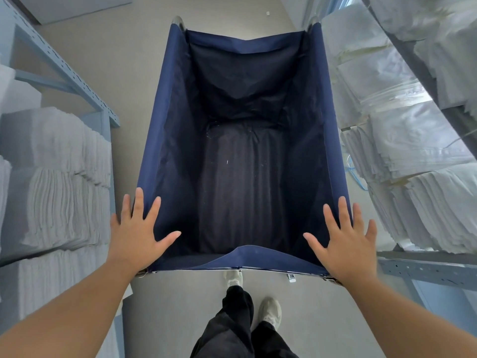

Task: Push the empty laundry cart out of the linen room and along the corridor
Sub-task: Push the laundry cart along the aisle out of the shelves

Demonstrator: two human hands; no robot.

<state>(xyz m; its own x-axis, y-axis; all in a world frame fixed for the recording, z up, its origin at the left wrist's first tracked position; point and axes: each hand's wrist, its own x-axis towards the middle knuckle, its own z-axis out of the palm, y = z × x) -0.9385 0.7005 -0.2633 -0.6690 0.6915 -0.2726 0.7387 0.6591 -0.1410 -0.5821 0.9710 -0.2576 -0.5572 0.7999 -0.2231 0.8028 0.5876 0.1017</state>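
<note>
The laundry cart [167, 125] is a deep navy fabric bin on a metal frame, directly in front of me, and nothing lies inside it. My left hand [136, 236] hovers with fingers spread over the cart's near left corner. My right hand [346, 241] is spread the same way over the near right corner. Neither hand is closed around the rim; whether the palms touch the frame I cannot tell. The cart's wheels are hidden under the fabric.
A blue-grey metal shelf rack [77, 81] with stacked white folded linen [59, 189] stands close on the left. Another rack with bagged white linen [402, 140] crowds the right side. Grey floor [124, 47] runs ahead past the cart. My legs and shoes [268, 313] are behind it.
</note>
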